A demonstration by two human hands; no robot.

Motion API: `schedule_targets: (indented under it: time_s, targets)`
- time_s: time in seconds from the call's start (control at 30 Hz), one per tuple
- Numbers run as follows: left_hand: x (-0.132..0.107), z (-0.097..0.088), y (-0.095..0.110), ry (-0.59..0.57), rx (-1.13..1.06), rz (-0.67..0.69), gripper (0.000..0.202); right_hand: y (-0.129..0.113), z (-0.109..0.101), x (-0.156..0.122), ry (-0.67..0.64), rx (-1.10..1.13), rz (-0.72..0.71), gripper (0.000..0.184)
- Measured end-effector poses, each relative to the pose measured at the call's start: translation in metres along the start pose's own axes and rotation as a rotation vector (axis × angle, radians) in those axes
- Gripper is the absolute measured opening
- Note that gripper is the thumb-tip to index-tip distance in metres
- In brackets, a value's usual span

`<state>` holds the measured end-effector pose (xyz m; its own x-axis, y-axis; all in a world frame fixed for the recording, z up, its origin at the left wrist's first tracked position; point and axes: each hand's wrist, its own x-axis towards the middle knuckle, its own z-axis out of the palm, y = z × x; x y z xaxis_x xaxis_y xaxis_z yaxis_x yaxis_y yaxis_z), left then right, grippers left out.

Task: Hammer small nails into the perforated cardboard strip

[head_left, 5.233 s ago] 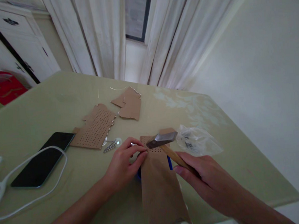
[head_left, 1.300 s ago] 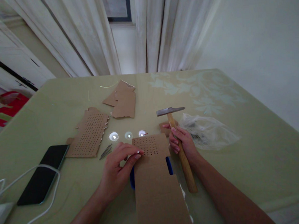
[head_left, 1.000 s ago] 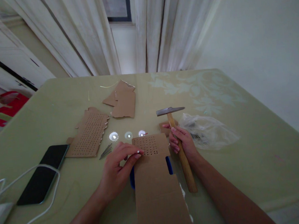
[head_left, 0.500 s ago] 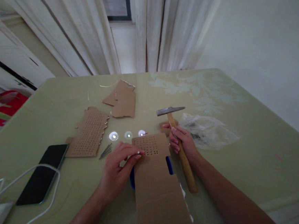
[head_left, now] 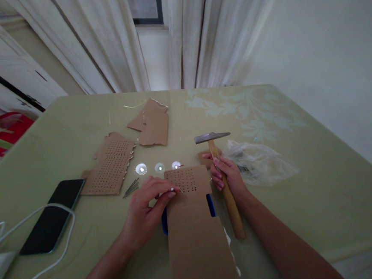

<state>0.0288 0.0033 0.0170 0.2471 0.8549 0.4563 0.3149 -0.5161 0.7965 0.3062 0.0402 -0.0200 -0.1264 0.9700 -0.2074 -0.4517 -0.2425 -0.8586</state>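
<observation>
Between thumb and forefinger, my left hand (head_left: pixel 149 207) pinches a nail (head_left: pixel 172 189), its round head facing up, at the left edge of the cardboard strip (head_left: pixel 195 242). Rows of punched holes cover the strip's far end, just beyond my fingertips. Parts of a blue object (head_left: pixel 211 205) show from under the cardboard on both sides. My right hand (head_left: pixel 226 176) is wrapped round the wooden handle of a hammer (head_left: pixel 232 209), right of the strip, with the metal head pointing away from me. Several loose nails (head_left: pixel 131 188) lie left of the strip.
A hole-punched cardboard piece (head_left: pixel 110 164) and a black phone (head_left: pixel 55 214) with a white cable (head_left: pixel 72 221) lie to the left. Cardboard scraps (head_left: pixel 154 127) lie farther back. A clear plastic bag (head_left: pixel 261 163) rests right of the hammer, on the green-covered table (head_left: pixel 307 207).
</observation>
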Motion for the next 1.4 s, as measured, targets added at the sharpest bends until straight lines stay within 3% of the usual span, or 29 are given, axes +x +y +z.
schedule_targets:
  time_s: [1.4]
  targets:
    - [-0.0007, -0.0012, -0.0015, -0.013, -0.001, 0.041, 0.023, -0.0034, 0.0024, -0.0012, 0.017, -0.048, 0.003, 0.051]
